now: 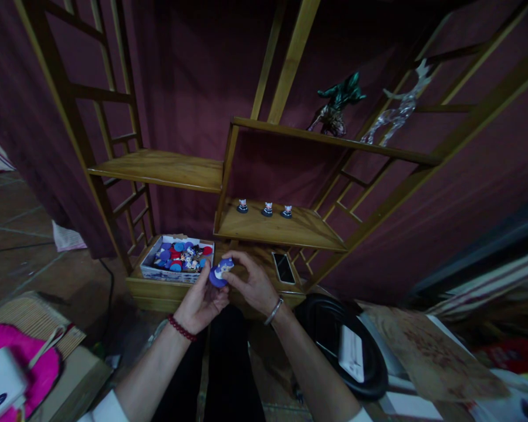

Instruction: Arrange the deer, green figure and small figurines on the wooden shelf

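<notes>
Both hands meet in the lower middle of the view, in front of the wooden shelf unit [264, 228], and they hold one small figurine [220, 272] between them. The left hand [201, 303] supports the round blue base from below and from the side, with the fingers curled up around it. The right hand [251, 283] comes from 3 o'clock and pinches the upper, white and blue part with the thumb and the first fingers. So the two hands are together, both closed on the same figurine.

I judge the figurine to be light and stiff, probably moulded plastic, with a smooth surface that can slip a little. The base is the widest and strongest part, so it seems the safest place to hold. The upper part is thin and detailed, and I think it can break or come off if it is squeezed or twisted too hard; it is too small to see whether it is one piece with the base.

At 10 o'clock from the hands, a box [176, 274] stands on the lowest shelf, filled with more blue and red pieces of the same kind. At 1 o'clock, three similar figurines [267, 209] stand in a row on the next shelf up. A dark phone [284, 268] lies just beside the right hand, at 2 o'clock.
</notes>
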Demonstrator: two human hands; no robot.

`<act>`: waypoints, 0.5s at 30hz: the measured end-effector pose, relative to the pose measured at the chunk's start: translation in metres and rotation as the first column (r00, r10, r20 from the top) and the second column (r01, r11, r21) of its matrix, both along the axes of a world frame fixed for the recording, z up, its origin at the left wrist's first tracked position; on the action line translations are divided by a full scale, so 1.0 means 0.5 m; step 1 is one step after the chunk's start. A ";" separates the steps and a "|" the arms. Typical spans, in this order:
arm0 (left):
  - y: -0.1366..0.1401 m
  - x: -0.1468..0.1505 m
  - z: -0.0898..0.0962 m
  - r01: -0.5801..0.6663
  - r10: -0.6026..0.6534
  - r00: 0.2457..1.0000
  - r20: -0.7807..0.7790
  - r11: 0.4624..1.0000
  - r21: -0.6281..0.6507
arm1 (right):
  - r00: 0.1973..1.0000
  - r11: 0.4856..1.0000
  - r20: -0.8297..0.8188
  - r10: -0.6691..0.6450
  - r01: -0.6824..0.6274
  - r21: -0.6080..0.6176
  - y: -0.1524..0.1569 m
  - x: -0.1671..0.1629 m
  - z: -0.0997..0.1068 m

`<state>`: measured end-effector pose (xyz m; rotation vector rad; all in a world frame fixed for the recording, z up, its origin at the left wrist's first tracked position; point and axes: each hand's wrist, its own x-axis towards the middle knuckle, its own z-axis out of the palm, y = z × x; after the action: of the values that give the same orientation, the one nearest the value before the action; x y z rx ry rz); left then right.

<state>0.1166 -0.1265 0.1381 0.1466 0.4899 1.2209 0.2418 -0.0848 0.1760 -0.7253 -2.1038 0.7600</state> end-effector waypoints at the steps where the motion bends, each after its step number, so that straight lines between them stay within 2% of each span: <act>1: 0.000 0.001 0.000 -0.003 0.003 1.000 0.002 1.000 -0.006 | 1.000 1.000 0.002 -0.007 0.007 0.003 0.000 0.000 -0.001; 15: 0.003 0.002 -0.005 -0.097 0.096 0.995 -0.023 0.995 -0.031 | 0.997 0.997 -0.026 -0.072 0.073 0.026 -0.012 -0.001 0.001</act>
<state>0.1175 -0.1250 0.1357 0.1102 0.5403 1.3062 0.2412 -0.0906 0.1764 -0.7692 -2.0499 0.6965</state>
